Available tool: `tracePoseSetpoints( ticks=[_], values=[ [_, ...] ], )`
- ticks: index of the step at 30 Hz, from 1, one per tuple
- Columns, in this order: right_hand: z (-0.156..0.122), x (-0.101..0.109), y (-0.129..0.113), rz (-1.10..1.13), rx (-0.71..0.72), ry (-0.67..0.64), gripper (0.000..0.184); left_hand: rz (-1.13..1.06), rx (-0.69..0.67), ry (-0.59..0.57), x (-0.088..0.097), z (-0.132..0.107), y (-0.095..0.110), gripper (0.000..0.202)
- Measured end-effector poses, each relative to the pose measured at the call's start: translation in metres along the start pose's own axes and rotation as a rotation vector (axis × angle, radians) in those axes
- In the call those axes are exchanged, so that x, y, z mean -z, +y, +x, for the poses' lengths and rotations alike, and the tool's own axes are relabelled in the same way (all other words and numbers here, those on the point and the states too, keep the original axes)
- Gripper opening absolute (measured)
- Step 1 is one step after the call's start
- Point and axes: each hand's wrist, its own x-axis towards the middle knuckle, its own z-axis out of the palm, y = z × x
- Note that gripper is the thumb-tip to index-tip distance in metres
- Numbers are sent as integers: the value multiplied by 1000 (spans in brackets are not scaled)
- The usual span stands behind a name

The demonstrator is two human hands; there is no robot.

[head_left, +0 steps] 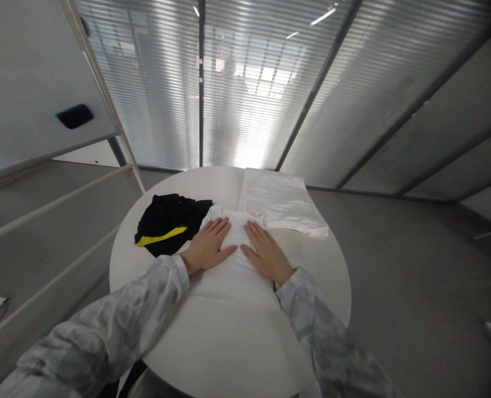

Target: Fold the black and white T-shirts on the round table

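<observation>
A white garment (232,282) lies spread on the round white table (228,348), its kind hard to make out. My left hand (207,245) rests flat on its left side, fingers stretched out and pointing away from me. On the right side my right hand (268,254) presses down the same way, palm on the cloth. Both thumbs point inward, with a small gap of fabric between them. Neither hand grips anything. The hands and sleeves cover part of the garment's edges.
Left of the garment lies a crumpled black cloth (166,213) with a yellow strip (162,236). Another white garment (282,199) lies flat at the table's back right. Behind the table stands a ribbed glass partition (245,99). A whiteboard (30,72) on a frame stands at left.
</observation>
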Motion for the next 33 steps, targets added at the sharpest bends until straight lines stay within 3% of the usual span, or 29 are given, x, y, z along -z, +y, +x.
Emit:
tracePoseSetpoints(
  ticks=[5, 9, 13, 18, 21, 25, 29, 33],
  values=[
    [-19, -2, 11, -63, -98, -3, 74, 39, 146, 65, -4, -9, -21, 76],
    [-19, 1, 12, -74, -188, 148, 64, 26, 179, 136, 5, -8, -21, 66],
    [-9, -1, 17, -60, -348, 345, 56, 65, 302, 262, 11, -1, -32, 59],
    [9, -7, 25, 76, -449, 415, 60, 84, 417, 295, 10, 11, -48, 55],
    [18, -10, 27, 136, -515, 411, 54, 1, 419, 268, 7, 15, -49, 49],
    [25, -9, 28, 199, -524, 360, 30, -219, 414, 282, 5, 16, -46, 43],
    [25, -7, 25, 386, -447, 419, 27, -467, 277, 309, 6, 14, -43, 36],
    [22, -6, 20, 497, -380, 425, 24, -613, 114, 259, 10, 11, -36, 33]
  ],
)
